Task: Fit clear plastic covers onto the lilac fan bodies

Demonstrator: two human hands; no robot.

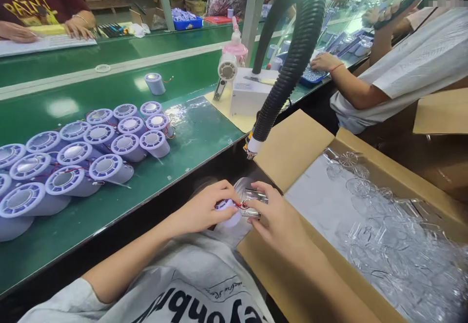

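Near my lap, my left hand (pixel 208 208) is closed around a small purple plastic cylinder (pixel 231 219), partly hidden by the fingers. Thin red wires (pixel 241 205) run out of it toward the right. My right hand (pixel 280 218) grips a clear, shiny plastic cup (pixel 257 196) lying sideways. The cup's open end faces the purple cylinder, and the wires lie between the two. Whether cup and cylinder touch, I cannot tell.
Several purple cylinders (pixel 73 152) with wires stand on the green bench (pixel 153 186) at left; one stands apart (pixel 155 84). A black flexible hose (pixel 288 69) hangs ahead. An open carton (pixel 314 245) of clear plastic parts (pixel 395 245) is at right. Co-workers' hands (pixel 327 63) are beyond.
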